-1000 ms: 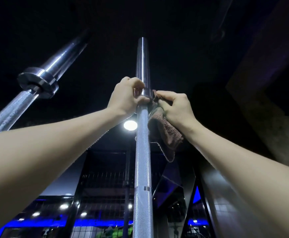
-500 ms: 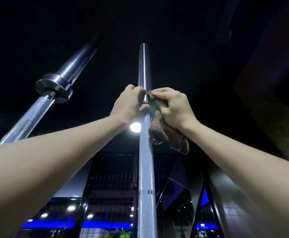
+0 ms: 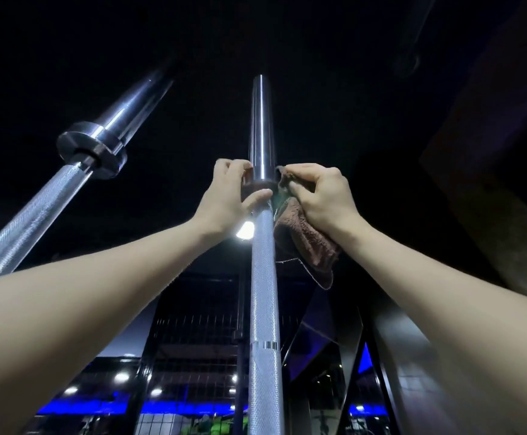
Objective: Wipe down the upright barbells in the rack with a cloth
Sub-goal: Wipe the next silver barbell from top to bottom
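We note a steel barbell (image 3: 263,277) standing upright at centre frame, seen from below. Its shaft is cylindrical and finely knurled, broken by one smooth polished ring low down; above a dark collar (image 3: 260,184) the sleeve is smooth and mirror-bright. A second bar (image 3: 36,211) leans at our left, well apart from the first, with the same knurled shaft, a thick round flange and a polished sleeve.

Our left hand (image 3: 227,196) grips the barbell at the collar, fingers curled behind it and thumb pressed across the shaft just beneath. Our right hand (image 3: 321,196) pinches a cloth (image 3: 306,243) against the right side of the collar; the fingers are curled around the fabric. The cloth is brown, looped terry with a stitched hem, and hangs in loose folds beside the shaft, touching it.

A round lamp (image 3: 245,230) glares behind the barbell. Dark wire mesh (image 3: 193,334) and blue-lit glazing sit below.

We find no legible marking, brand or label on either bar or the cloth.
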{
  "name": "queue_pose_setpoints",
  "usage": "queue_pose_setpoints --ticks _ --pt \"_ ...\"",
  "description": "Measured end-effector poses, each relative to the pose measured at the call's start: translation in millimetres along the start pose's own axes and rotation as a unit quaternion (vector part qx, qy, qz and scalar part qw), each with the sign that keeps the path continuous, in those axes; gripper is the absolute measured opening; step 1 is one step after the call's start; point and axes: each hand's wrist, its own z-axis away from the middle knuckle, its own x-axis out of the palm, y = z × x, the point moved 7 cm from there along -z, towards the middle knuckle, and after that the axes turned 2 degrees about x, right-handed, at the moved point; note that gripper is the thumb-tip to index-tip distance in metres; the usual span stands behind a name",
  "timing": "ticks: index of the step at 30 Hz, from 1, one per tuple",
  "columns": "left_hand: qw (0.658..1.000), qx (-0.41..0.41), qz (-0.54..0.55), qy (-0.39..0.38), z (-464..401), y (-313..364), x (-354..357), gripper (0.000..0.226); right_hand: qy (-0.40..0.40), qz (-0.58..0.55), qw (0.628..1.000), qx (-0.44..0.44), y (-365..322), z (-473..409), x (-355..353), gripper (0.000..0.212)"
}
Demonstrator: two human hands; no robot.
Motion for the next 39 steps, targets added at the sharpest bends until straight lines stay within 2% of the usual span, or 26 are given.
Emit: queue_pose_setpoints --ticks 1,3,5,8,10,12,15,18,22,27,30,34,39 --pt "0.998 0.027 -0.054 0.015 0 8 -2 0.049 0.001 0.006 1.000 -0.013 -2 0 -2 0.025" --pt "0.995 0.042 -0.088 0.032 -4 16 -3 0.046 0.002 0.012 1.000 -0.021 -1 0 -3 0.026" --pt "0.996 0.019 -0.064 0.052 -7 15 -4 0.038 0.002 -0.003 1.000 0.004 9 0 -1 0.027" --pt "0.997 -0.018 0.040 0.071 -8 9 -5 0.030 -0.009 -0.065 0.995 0.071 30 3 6 0.027" --pt "0.994 -0.036 0.081 0.061 -7 6 -6 0.027 -0.027 -0.071 0.992 0.099 40 7 12 0.026" --pt "0.996 -0.038 0.073 0.036 -8 6 -5 0.029 -0.040 -0.067 0.991 0.107 42 10 14 0.025" --pt "1.000 -0.001 -0.005 -0.012 -9 16 1 0.039 -0.032 -0.040 0.996 0.074 27 10 1 0.025" --pt "0.999 0.000 -0.035 -0.002 -13 19 -1 0.038 -0.016 -0.010 1.000 0.019 3 2 -11 0.021" --pt "1.000 -0.006 0.013 0.017 -13 15 -3 0.031 -0.022 0.005 1.000 0.002 -2 -5 -12 0.021" --pt "0.985 -0.062 0.160 0.026 -6 -4 7 0.023 -0.046 -0.043 0.994 0.093 40 1 6 0.028" --pt "0.977 -0.082 0.192 0.036 -1 -9 13 0.020 -0.060 -0.051 0.990 0.113 49 6 11 0.027" --pt "0.985 -0.086 0.145 0.041 1 -5 20 0.023 -0.065 -0.035 0.991 0.114 44 6 -3 0.024" --pt "0.990 -0.103 0.091 -0.031 0 7 17 0.039 -0.069 0.032 0.996 0.057 18 7 -32 0.026"
